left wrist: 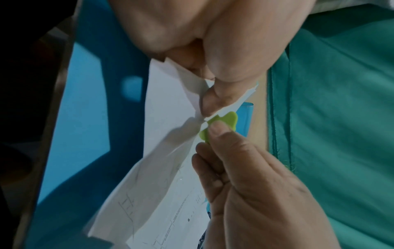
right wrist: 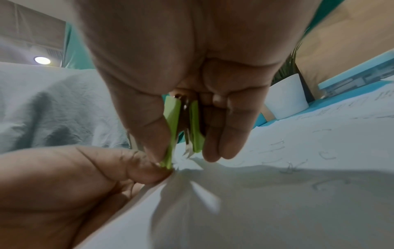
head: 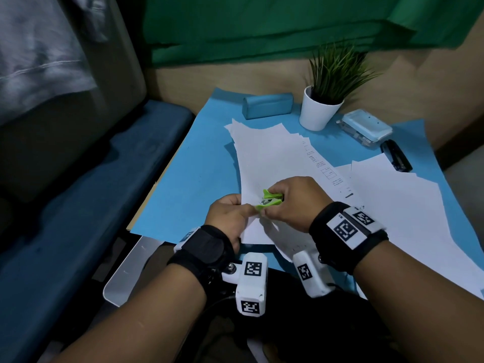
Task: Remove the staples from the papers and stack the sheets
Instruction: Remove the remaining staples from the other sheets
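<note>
A set of white papers (head: 272,158) lies on the blue mat (head: 193,184), its near corner lifted. My left hand (head: 246,209) pinches that corner between thumb and fingers (left wrist: 210,99). My right hand (head: 276,205) grips a green staple remover (head: 272,198) and squeezes it against the same corner. In the right wrist view the staple remover (right wrist: 173,128) shows metal claws at the puckered paper (right wrist: 255,210), right beside the left thumb (right wrist: 147,175). The staple itself is hidden. Another spread of white sheets (head: 408,205) lies to the right.
Several loose staples (right wrist: 290,169) lie on the paper right of the hands. At the back of the mat stand a blue case (head: 267,104), a potted plant (head: 318,111), a pale blue box (head: 366,127) and a black stapler (head: 396,155). A blue seat (head: 78,205) is left.
</note>
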Tool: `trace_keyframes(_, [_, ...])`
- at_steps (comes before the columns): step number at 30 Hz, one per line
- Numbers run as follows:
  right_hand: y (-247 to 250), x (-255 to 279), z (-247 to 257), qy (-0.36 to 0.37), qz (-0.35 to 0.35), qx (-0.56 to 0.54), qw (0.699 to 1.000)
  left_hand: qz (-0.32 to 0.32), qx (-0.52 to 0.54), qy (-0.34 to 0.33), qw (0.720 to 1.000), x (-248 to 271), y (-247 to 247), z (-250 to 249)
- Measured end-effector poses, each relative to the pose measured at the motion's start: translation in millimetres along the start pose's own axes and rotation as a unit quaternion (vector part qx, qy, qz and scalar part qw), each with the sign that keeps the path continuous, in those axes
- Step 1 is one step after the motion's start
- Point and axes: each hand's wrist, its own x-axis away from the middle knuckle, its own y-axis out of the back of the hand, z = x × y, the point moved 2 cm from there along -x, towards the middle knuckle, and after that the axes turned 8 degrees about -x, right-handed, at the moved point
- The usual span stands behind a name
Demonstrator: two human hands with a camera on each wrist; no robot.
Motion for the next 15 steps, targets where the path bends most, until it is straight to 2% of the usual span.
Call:
trace_keyframes(7, [-1.0,-0.4,3.9,-0.03,-0.003,0.02,0.999,0.003,0.002,-0.015,1.0,1.8,0.2,2.4])
trace_keyframes(15, [-1.9,-1.9,1.8,-0.055,0.013,-0.027,0.998,-0.004,-0.002,-0.027,1.0,4.2,0.9,2.1])
